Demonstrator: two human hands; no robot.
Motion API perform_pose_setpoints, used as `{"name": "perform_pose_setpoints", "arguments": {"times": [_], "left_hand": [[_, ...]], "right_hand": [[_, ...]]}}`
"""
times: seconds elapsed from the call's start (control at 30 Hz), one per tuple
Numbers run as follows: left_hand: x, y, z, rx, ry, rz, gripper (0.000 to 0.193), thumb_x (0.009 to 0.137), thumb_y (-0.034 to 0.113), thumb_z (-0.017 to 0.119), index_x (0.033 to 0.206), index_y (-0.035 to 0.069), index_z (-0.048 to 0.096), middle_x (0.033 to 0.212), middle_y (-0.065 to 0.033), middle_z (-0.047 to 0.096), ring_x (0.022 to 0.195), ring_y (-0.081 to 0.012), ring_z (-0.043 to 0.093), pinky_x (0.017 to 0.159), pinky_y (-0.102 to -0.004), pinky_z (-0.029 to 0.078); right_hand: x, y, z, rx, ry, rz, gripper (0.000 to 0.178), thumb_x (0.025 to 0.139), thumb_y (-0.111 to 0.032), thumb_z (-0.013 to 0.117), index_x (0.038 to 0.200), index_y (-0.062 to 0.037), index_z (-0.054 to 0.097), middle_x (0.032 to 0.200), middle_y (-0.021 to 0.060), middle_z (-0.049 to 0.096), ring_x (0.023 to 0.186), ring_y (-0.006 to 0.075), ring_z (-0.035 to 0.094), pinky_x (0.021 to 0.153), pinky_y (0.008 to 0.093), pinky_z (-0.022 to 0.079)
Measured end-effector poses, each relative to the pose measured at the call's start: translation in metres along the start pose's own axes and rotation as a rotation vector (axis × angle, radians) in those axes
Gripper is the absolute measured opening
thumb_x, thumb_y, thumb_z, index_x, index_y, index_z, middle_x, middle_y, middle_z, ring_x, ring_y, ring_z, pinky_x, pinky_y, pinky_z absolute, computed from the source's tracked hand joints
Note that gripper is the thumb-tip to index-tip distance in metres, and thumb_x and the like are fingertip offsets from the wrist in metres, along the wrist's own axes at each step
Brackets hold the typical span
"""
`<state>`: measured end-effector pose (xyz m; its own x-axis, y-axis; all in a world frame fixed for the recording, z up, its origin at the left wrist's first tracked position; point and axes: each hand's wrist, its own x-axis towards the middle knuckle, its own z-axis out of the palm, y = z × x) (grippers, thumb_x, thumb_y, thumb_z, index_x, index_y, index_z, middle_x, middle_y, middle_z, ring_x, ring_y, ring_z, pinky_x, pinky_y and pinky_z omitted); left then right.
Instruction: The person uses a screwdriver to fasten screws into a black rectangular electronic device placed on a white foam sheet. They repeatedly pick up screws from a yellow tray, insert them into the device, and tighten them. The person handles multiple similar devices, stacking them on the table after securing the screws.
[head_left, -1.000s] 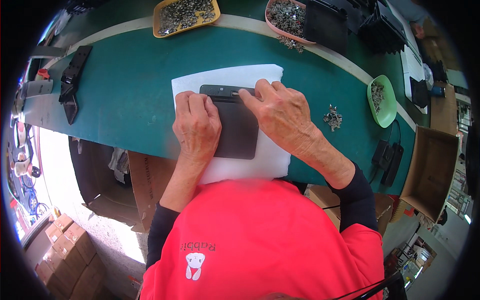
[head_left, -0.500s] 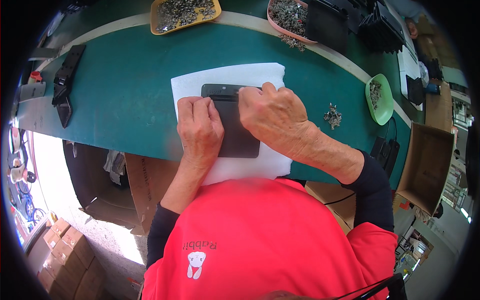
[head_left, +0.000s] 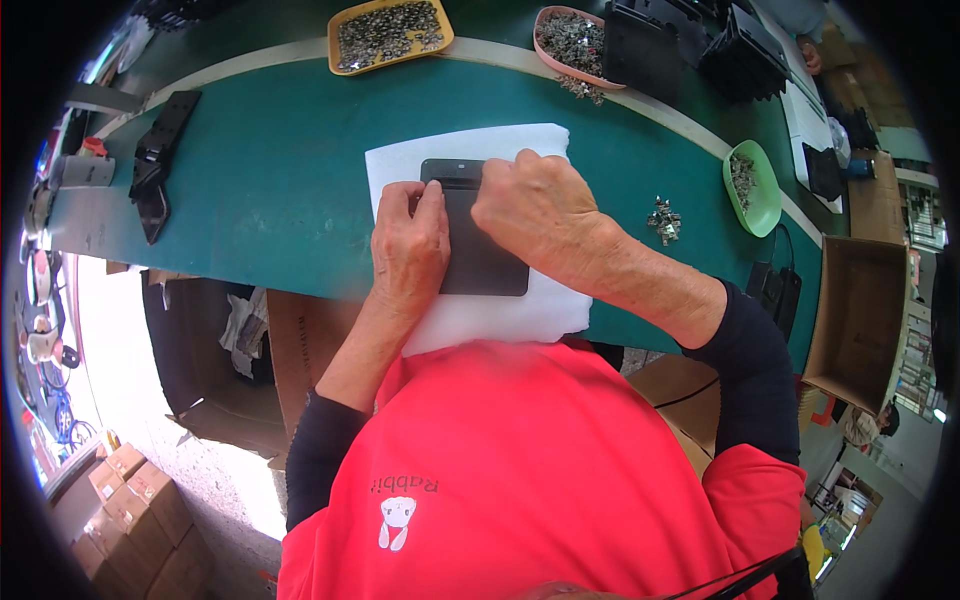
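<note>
A flat black rectangular panel [head_left: 487, 262] lies on a white foam sheet [head_left: 545, 312] in front of me. Near its top edge runs a narrow raised strip or slot. My left hand [head_left: 410, 242] grips the panel's left side, fingers bent, with the thumb tip by that strip. Over the upper right part of the panel, my right hand [head_left: 537, 205] is closed with its knuckles up. Its fingertips are hidden, so whatever it pinches cannot be made out.
On the green table stand a yellow tray [head_left: 334, 42], a pink tray [head_left: 541, 48] and a green tray [head_left: 768, 208], each with small metal parts. A small pile of metal pieces [head_left: 664, 222] lies right of the foam. Black brackets [head_left: 152, 170] lie at left; cardboard boxes [head_left: 853, 320] stand by the edges.
The whole view has shifted slightly. My left fingers have spread a little apart at the panel's upper left, while my right hand stays closed at its upper right.
</note>
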<state>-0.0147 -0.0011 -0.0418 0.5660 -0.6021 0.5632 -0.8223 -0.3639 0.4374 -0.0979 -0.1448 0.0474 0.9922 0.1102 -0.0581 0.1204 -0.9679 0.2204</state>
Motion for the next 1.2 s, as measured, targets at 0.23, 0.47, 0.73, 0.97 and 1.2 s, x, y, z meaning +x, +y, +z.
{"name": "perform_pose_setpoints", "arguments": {"times": [0.23, 0.47, 0.73, 0.97, 1.2], "left_hand": [[-0.005, 0.001, -0.003, -0.046, 0.026, -0.036, 0.021, 0.083, 0.000, 0.070, 0.103, 0.000, 0.068, 0.099, -0.0135, 0.059, 0.080, -0.0249, 0.063, 0.066, -0.0353, 0.055], [-0.001, 0.002, -0.011, -0.199, 0.001, -0.244, 0.031, 0.082, 0.006, 0.073, 0.112, 0.001, 0.065, 0.095, -0.0106, 0.062, 0.076, -0.0185, 0.063, 0.063, -0.0298, 0.052], [0.001, 0.002, -0.007, -0.186, -0.114, -0.282, 0.036, 0.085, 0.007, 0.065, 0.119, -0.005, 0.060, 0.095, -0.0163, 0.058, 0.086, -0.0321, 0.058, 0.075, -0.0418, 0.048], [0.004, 0.003, -0.007, -0.172, -0.149, -0.326, 0.036, 0.085, 0.007, 0.064, 0.119, -0.006, 0.061, 0.092, -0.0153, 0.058, 0.085, -0.0321, 0.057, 0.076, -0.0418, 0.046], [0.006, 0.005, -0.005, -0.253, -0.148, -0.422, 0.034, 0.083, 0.005, 0.063, 0.115, -0.007, 0.062, 0.091, -0.0145, 0.058, 0.086, -0.0315, 0.057, 0.077, -0.0411, 0.046]], "right_hand": [[-0.015, 0.019, 0.007, 0.195, 0.139, 0.110, 0.012, 0.078, -0.011, 0.065, 0.087, -0.0037, 0.067, 0.080, 0.0116, 0.066, 0.072, 0.0242, 0.068, 0.060, 0.0338, 0.056], [-0.009, -0.001, 0.011, 0.231, 0.107, 0.100, 0.006, 0.080, -0.013, 0.063, 0.082, -0.0071, 0.062, 0.078, 0.0094, 0.065, 0.069, 0.0228, 0.069, 0.056, 0.0322, 0.054], [0.000, -0.003, 0.025, 0.170, 0.319, 0.080, 0.009, 0.076, -0.016, 0.065, 0.080, -0.0092, 0.062, 0.073, 0.0039, 0.061, 0.064, 0.0189, 0.063, 0.049, 0.0306, 0.047], [0.005, -0.002, 0.031, 0.147, 0.418, 0.028, 0.009, 0.073, -0.015, 0.065, 0.079, -0.0099, 0.063, 0.069, 0.0030, 0.056, 0.059, 0.0177, 0.059, 0.047, 0.0295, 0.045], [0.011, -0.002, 0.024, 0.002, 0.321, -0.149, 0.010, 0.071, -0.011, 0.066, 0.080, -0.0048, 0.066, 0.064, 0.0029, 0.051, 0.057, 0.0163, 0.057, 0.046, 0.0280, 0.044]]}}
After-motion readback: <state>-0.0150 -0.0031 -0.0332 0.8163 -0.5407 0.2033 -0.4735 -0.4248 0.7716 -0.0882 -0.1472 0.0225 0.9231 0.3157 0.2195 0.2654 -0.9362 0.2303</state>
